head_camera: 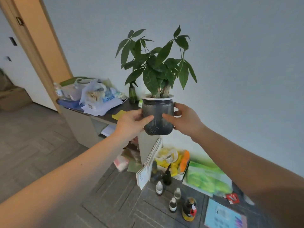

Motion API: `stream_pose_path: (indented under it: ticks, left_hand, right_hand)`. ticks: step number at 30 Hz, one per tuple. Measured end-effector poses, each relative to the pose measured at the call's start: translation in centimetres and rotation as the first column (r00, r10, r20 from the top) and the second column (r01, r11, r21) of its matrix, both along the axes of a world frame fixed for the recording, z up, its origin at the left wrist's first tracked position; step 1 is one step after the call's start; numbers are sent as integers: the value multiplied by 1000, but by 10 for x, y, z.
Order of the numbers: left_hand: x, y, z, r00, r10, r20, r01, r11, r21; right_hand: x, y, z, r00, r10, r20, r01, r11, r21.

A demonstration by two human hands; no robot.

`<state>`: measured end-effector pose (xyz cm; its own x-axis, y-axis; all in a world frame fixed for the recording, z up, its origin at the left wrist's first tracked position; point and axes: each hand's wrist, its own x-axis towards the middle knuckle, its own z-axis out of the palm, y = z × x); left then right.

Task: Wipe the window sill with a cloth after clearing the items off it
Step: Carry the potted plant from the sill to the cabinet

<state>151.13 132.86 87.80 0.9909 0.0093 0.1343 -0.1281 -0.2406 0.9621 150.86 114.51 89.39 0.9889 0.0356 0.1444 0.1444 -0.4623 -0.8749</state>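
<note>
Plant pot (157, 119) gripped between left hand (131, 123), right hand (187, 120)

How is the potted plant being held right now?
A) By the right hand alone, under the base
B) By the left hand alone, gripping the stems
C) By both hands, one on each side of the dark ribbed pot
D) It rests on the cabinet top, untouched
C: the left hand and right hand clasp opposite sides of the dark ribbed pot, holding the potted plant upright in the air in front of the cabinet.
</note>
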Motion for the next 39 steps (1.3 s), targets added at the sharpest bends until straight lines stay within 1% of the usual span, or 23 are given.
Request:
stream_pose_path:
  ticks: [6,9,15,20,25,28,32,36,39]
  left_hand:
    - [123,80,-5,998,-67,15,65,995,72]
    - [178,104,-13,997,-78,4,78,995,56]
    - [285,142,-39,992,-119,-51,124,986,111]
    - [381,175,-63,994,-47,-102,63,984,168]
    - [474,208,-82,988,16,-155,24,967,252]
    - [516,228,-94,979,18,-205,34,968,248]
    - [561,249,-107,973,8,-230,48,970,238]
    - [613,272,-128,961,-40,-275,111,962,249]
    - [648,285,-149,957,-112,-266,185,947,263]
  right_hand:
    - [111,77,-3,997,-77,-10,77,996,-37]
    - [160,104,-9,994,-109,-9,108,992,-58]
    - [263,143,-33,990,-129,-64,125,990,-68]
    - [373,173,-65,994,-86,-68,78,990,-117]
    - [470,209,-91,991,-43,-127,27,992,-124]
    - [511,227,-99,987,-32,-160,11,991,-131]
    - [555,247,-106,983,-39,-180,9,986,-165]
    - [594,271,-123,976,-102,-194,67,982,-179]
    - [617,285,-142,959,-183,-214,137,967,-213]
